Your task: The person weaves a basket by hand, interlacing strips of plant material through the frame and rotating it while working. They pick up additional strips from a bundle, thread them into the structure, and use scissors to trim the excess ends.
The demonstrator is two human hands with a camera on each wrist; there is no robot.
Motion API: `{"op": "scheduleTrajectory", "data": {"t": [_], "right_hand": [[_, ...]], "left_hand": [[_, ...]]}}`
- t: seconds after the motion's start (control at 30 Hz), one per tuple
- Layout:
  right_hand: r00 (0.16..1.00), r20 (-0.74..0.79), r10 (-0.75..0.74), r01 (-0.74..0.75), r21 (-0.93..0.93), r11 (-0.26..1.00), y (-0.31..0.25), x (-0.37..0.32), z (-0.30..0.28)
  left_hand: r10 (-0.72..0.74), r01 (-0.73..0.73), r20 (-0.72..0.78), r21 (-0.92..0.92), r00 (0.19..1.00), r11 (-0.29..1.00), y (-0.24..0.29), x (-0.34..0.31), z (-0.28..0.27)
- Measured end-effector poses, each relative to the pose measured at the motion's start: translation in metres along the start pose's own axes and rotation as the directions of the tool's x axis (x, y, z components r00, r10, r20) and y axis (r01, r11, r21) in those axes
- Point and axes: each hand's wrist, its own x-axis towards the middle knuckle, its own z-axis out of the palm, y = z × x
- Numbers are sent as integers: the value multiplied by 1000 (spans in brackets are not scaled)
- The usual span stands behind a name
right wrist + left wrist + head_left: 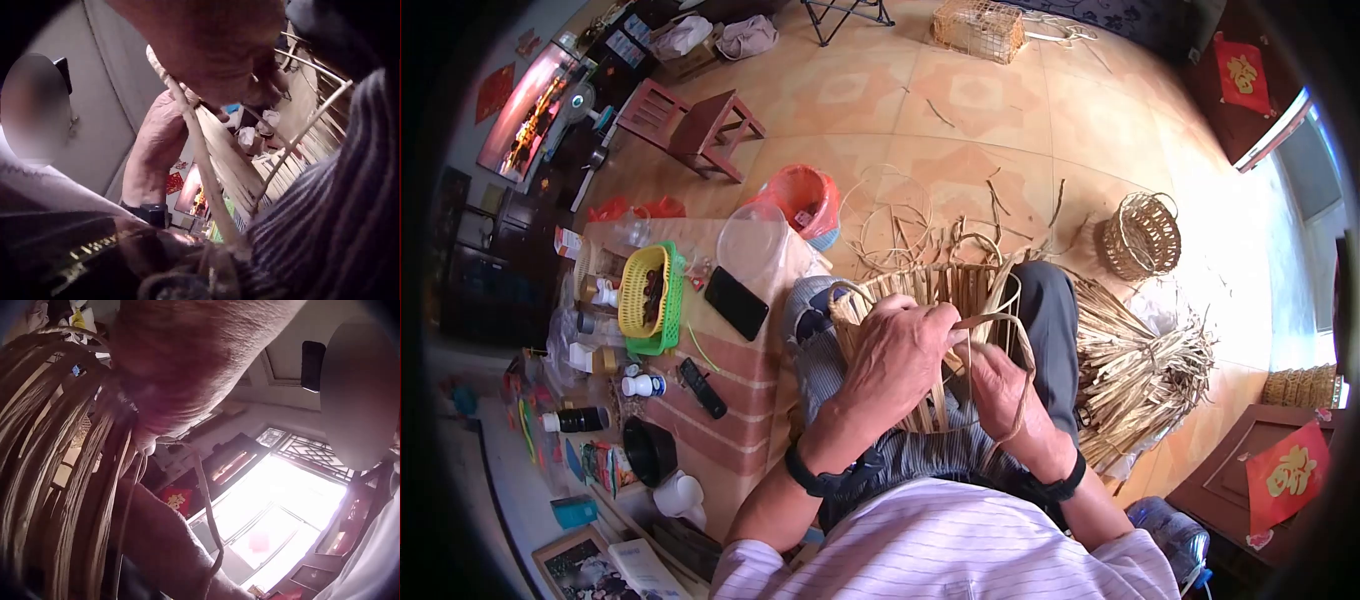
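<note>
A half-woven basket [945, 280] of dried plant strips sits between the person's knees, its upright staves [56, 450] filling the left side of the left wrist view. The left hand [900, 345] grips the rim nearest the body, with fingers curled over it. A long twisted strand [1027, 372] loops out from that spot to the right and back down. Just right of the left hand, the right hand [998, 390] has its fingers bent at the rim, pinching a strand there; its fingertips are partly hidden. In the right wrist view the strand [201, 150] crosses below both hands.
A bundle of dried strips [1145, 365] lies right of the knee, near a finished wicker basket [1142, 237]. On the left, a cloth-covered table [735, 400] carries a phone [737, 303], a yellow basket [640, 290] and bottles. A lined bin [805, 195] stands ahead.
</note>
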Motion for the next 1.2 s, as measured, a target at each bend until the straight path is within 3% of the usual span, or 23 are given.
{"op": "scheduleTrajectory", "data": {"t": [0.07, 0.1, 0.23, 0.3, 0.37, 0.4, 0.43, 0.47, 0.5, 0.53, 0.57, 0.6, 0.67, 0.73, 0.83, 0.93, 0.97, 1.07, 1.2], "right_hand": [[998, 64, 27, -31, 65, 997, 3, -21, 8], [996, 26, -86, 84, 71, 994, 7, -24, 15], [961, 272, 55, -68, 42, 997, 3, -27, -10], [988, 140, -66, 64, 22, 998, 2, -22, -9], [964, 264, 26, 28, -198, 980, -2, -28, -21], [980, 184, -78, 113, -185, 976, 5, -31, -17], [980, 200, -20, 67, -232, 970, 3, -33, -20], [988, 151, 34, 15, -316, 949, 3, -34, -15], [993, 25, 114, -90, -456, 886, 1, -30, -6], [996, 46, -72, 85, -620, 780, -3, -25, -11], [997, -11, -73, 49, -640, 767, -2, -22, -5], [994, -42, -99, 50, -632, 774, -1, -21, -3], [983, -104, -151, 56, -614, 787, 2, -16, 2], [968, -159, -194, 73, -561, 824, 15, -18, 8], [987, -123, -107, 43, -441, 897, 30, -22, 13], [976, -122, -182, 140, -295, 945, 22, -13, 15], [990, -121, -72, 41, -239, 970, 32, -19, 22], [991, -107, -79, 68, -110, 992, 6, -11, 23], [998, -50, 40, -50, -195, 979, 9, -22, 17]], "left_hand": [[-17, 17, -6, -5, 1000, 1000, 0, 3, -3], [-28, 28, -8, -12, 1000, 1000, 0, 3, -2], [-25, 25, -20, -1, 999, 1000, -1, 6, 0], [-24, 24, 2, 23, 1000, 999, -4, 14, -1], [18, -18, -15, -5, 1000, 1000, -15, 23, 11], [-67, 72, 41, -145, 997, 987, -18, 29, 15], [-121, 142, 103, -230, 987, 963, -19, 36, 15], [-63, 73, 53, -211, 997, 975, -29, 41, 26], [-88, 124, 140, -276, 986, 953, -29, 45, 22], [-54, 68, 72, -203, 996, 977, -34, 49, 34], [-19, 19, 3, -121, 1000, 992, -39, 53, 46], [15, -17, -65, -33, 998, 999, -45, 58, 58], [-54, 53, -28, -40, 998, 998, -33, 59, 38], [-29, 24, -79, -55, 996, 998, -35, 62, 37], [-15, 11, -81, -56, 997, 998, -42, 66, 40], [-26, 23, -61, -56, 998, 998, -46, 71, 44], [-36, 33, -52, -53, 998, 998, -46, 72, 44], [-27, 26, -42, -25, 999, 999, -46, 71, 40], [-38, 36, -60, -40, 997, 999, -46, 70, 39]]}}
